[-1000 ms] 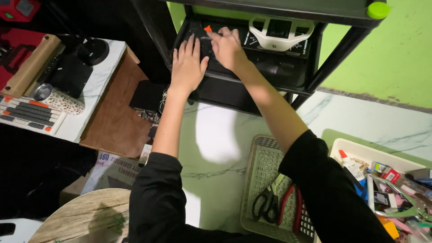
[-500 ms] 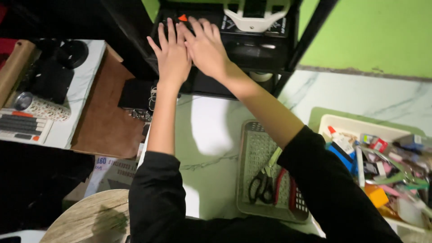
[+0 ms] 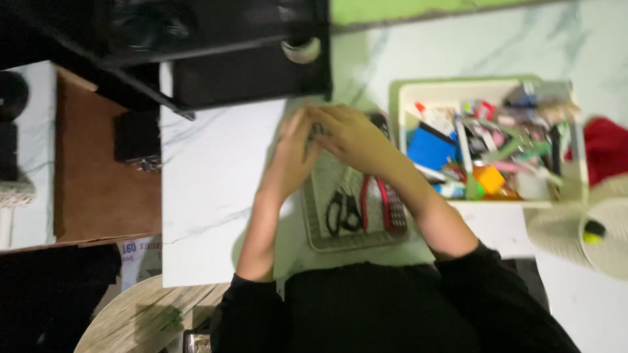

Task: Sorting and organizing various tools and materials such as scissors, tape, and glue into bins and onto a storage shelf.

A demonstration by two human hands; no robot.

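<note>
Ok so both your hands are bunched together over the top end of the grey mesh tray on the marble floor. Your left hand has its fingers curled in and pressed up against your right hand, which is folded over the top w/ knuckles up. There's something small and dark pinched between them, but the frame is blurry so I can't tell what it is or which hand actually has the grip on it, looks like both are closed around it tbh. Right under your hands, inside the tray, you've got black-handled scissors, a red-handled tool just beside them, and a dark remote-looking thing w/ buttons against the tray's right wall. Just right of your right wrist is the cream bin stuffed w/ colourful stationery bits, incl a blue block and an orange piece. Above your hands is a black shelf unit w/ a roll of tape sitting at its edge. Off to the left there's a brown board w/ a small black box on it. Far right, a woven cream hat-like thing w/ 1 small yellow-green ball on it, red cloth next to that.
</note>
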